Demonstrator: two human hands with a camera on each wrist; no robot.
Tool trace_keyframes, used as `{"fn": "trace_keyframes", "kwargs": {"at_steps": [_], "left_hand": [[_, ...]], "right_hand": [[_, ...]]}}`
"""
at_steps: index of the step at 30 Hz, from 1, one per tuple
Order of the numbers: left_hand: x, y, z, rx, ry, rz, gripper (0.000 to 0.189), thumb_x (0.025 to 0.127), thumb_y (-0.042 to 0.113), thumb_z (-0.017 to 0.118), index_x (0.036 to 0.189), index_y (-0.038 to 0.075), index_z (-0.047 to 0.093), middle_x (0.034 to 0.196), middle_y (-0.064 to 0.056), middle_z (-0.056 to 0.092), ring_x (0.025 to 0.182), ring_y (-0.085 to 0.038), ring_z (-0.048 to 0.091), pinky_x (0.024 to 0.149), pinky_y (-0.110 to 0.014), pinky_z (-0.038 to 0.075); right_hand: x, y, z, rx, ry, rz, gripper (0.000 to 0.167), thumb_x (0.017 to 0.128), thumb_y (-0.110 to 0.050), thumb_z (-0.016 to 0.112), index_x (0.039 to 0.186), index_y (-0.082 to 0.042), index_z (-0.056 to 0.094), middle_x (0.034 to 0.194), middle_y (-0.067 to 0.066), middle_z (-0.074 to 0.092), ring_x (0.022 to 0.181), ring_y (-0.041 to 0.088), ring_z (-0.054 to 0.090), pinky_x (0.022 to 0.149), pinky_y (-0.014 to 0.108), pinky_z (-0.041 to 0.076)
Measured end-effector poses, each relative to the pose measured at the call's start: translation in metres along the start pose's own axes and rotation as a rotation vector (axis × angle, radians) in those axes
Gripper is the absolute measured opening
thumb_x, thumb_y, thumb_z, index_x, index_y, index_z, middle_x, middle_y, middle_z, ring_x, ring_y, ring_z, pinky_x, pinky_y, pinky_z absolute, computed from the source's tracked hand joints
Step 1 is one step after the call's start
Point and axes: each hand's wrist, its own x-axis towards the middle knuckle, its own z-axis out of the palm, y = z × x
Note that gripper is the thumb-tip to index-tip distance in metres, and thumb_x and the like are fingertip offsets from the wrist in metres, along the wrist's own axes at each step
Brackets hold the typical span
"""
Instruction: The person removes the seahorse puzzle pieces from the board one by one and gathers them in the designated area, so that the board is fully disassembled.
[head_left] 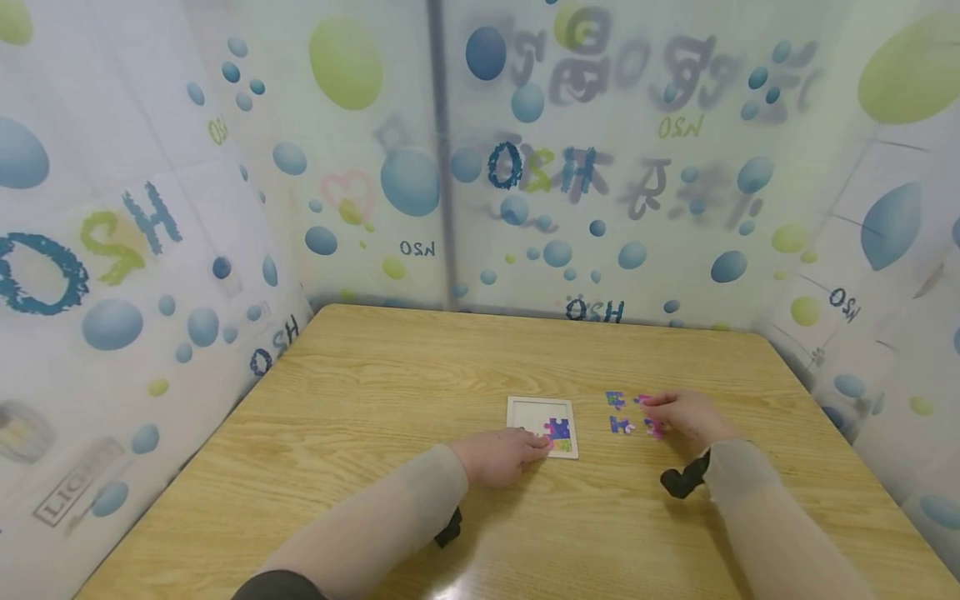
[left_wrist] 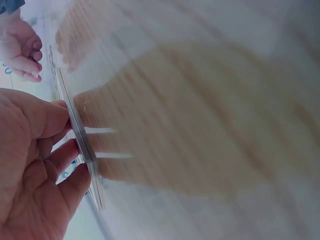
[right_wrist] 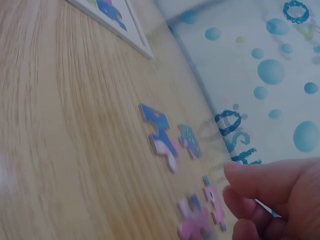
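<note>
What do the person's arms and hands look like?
The left hand and right hand wear no gloves. Both arms have pale sleeves, the left sleeve and the right sleeve, with something dark round the left arm low down. A small black thing shows at each wrist; the right one looks lumpy.

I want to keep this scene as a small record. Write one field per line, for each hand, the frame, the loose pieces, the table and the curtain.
table: wood-grain top
frame: flat on the table, partly filled with pieces, one corner hidden by the left hand
left hand: touches the frame's edge
loose pieces: four, on the table, right of the frame
right hand: close to a pink piece; contact unclear
curtain: blue and green bubble print
</note>
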Motion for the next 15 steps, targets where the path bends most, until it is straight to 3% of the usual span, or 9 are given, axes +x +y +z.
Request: {"fn": "trace_keyframes", "kwargs": {"at_steps": [4, 9, 11, 15], "left_hand": [[0.0, 0.001, 0.0, -0.004, 0.0, -0.002, 0.046, 0.102, 0.011, 0.039, 0.147, 0.018, 0.041, 0.152, 0.009, 0.036, 0.14, -0.01, 0.03, 0.114, -0.025, 0.023], [0.0, 0.001, -0.001, -0.012, 0.002, -0.003, 0.046, 0.102, 0.01, 0.039, 0.147, 0.018, 0.041, 0.151, 0.009, 0.036, 0.14, -0.011, 0.03, 0.114, -0.026, 0.023], [-0.001, 0.001, -0.001, -0.016, 0.002, -0.005, 0.046, 0.102, 0.01, 0.039, 0.147, 0.018, 0.041, 0.151, 0.009, 0.036, 0.14, -0.011, 0.03, 0.114, -0.026, 0.023], [-0.001, 0.001, -0.001, -0.021, 0.003, -0.007, 0.046, 0.102, 0.011, 0.04, 0.147, 0.018, 0.041, 0.151, 0.009, 0.036, 0.14, -0.011, 0.03, 0.114, -0.026, 0.023]], "right_hand": [[0.0, -0.007, 0.009, 0.017, -0.001, -0.022, 0.034, 0.092, -0.015, 0.065, 0.118, 0.007, 0.06, 0.09, 0.007, 0.061, 0.07, 0.018, 0.054, 0.064, 0.03, 0.049], [0.001, -0.017, 0.021, 0.027, 0.01, -0.021, 0.032, 0.091, -0.017, 0.066, 0.116, 0.003, 0.062, 0.095, 0.006, 0.06, 0.057, 0.014, 0.045, 0.053, 0.027, 0.043], [0.003, -0.02, 0.027, 0.041, 0.006, -0.018, 0.032, 0.091, -0.018, 0.066, 0.116, 0.001, 0.063, 0.098, 0.006, 0.06, 0.056, 0.014, 0.042, 0.049, 0.026, 0.039], [0.007, -0.026, 0.039, 0.038, -0.007, -0.026, 0.031, 0.092, -0.019, 0.066, 0.116, 0.001, 0.063, 0.105, 0.009, 0.062, 0.073, 0.019, 0.049, 0.058, 0.027, 0.04]]}}
